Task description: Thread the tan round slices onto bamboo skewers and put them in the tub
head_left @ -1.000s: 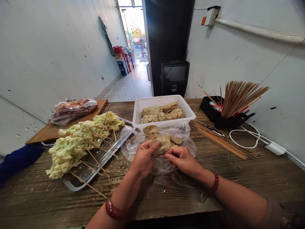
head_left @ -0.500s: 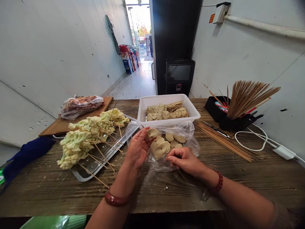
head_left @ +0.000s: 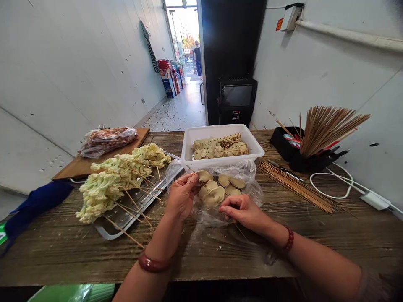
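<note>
My left hand [head_left: 183, 195] pinches a thin, round beige slice [head_left: 204, 176] between thumb and fingertips. To its right, my right hand [head_left: 242, 212] is closed in a pinch on a thin bamboo skewer [head_left: 242, 232], whose end sticks out below the fingers. Much of that skewer is hidden by the hand. Between the hands sit overlapping beige slices [head_left: 213, 195]; whether the skewer runs through them I cannot tell. More loose slices [head_left: 236, 183] lie on a clear plastic bag [head_left: 256, 184] spread on the wooden table [head_left: 201, 262].
Behind the bag stands a white tub [head_left: 223, 162] with skewered slices. Skewered cauliflower [head_left: 116, 176] lies on a metal tray [head_left: 108, 233] at left, near a board [head_left: 67, 168] bearing a bagged item. Loose skewers [head_left: 299, 186] and a black holder [head_left: 280, 140] are at right.
My left thumb and fingers have shifted on the slice, which now tips flatter. My right hand stays almost still. A person has come into view in the far doorway.
</note>
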Motion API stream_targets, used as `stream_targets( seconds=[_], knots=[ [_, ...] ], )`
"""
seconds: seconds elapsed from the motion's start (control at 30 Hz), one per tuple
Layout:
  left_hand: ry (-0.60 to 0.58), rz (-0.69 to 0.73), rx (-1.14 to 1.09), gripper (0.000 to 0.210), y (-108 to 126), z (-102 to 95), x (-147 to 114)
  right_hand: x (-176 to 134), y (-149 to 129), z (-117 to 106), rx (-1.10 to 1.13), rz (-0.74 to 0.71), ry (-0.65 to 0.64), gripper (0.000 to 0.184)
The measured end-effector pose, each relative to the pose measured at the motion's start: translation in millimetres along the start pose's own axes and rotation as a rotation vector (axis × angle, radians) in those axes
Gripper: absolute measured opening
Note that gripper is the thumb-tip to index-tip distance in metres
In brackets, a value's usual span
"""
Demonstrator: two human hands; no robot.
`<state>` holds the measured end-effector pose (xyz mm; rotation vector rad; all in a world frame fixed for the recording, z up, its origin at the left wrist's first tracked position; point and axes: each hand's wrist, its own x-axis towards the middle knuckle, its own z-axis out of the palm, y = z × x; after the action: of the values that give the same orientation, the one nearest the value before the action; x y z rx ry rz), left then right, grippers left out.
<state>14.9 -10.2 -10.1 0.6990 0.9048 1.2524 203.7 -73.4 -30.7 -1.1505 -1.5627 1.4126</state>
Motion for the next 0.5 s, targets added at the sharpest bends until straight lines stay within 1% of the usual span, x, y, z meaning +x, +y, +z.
stream_targets(
  seconds=[0.13,0.4,0.5],
  knots=[
    [0.015,0.006,0.011,0.036,-0.6,2.2,-1.5,0.8,0.8,-0.3,-0.013,-0.014,0.014,0.027],
    [0.037,0.039,0.054,0.037,-6.0,4.4,-4.1,2.6,2.5,-1.8,-0.073,-0.059,0.045,0.025],
    [0.012,0.026,0.033,0.037,-4.5,4.6,-4.6,3.2,3.1,-2.5,-0.082,-0.061,0.05,0.023]
  ],
)
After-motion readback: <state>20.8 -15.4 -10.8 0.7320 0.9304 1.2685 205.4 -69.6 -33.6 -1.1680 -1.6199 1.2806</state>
